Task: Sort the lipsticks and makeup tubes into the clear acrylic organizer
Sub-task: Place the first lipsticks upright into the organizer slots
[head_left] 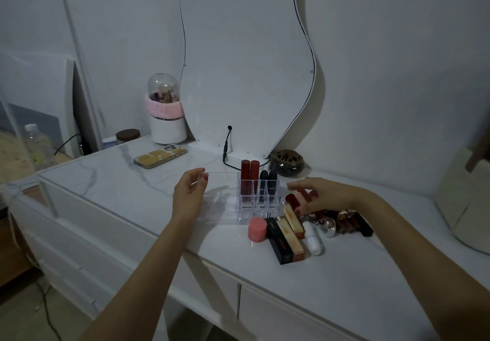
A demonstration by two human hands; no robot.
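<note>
The clear acrylic organizer (225, 208) stands on the white marble tabletop. Two dark red tubes (249, 173) and two black lipsticks (267, 181) stand upright in its back right slots. My left hand (188, 197) grips the organizer's left end. My right hand (326, 194) reaches over a pile of loose makeup just right of the organizer, fingers closing on a dark red tube (299, 197). In the pile lie a pink round pot (257, 229), gold and black boxed tubes (289, 237), a white tube (313, 237) and dark pieces (350, 224).
A wavy mirror (246, 62) leans on the wall behind, with a black cable (226, 149) at its base. A phone (160, 157) lies back left, near a domed brush holder (165, 109). A dark ornate bowl (287, 163) sits behind the organizer. The table's front edge runs below the pile.
</note>
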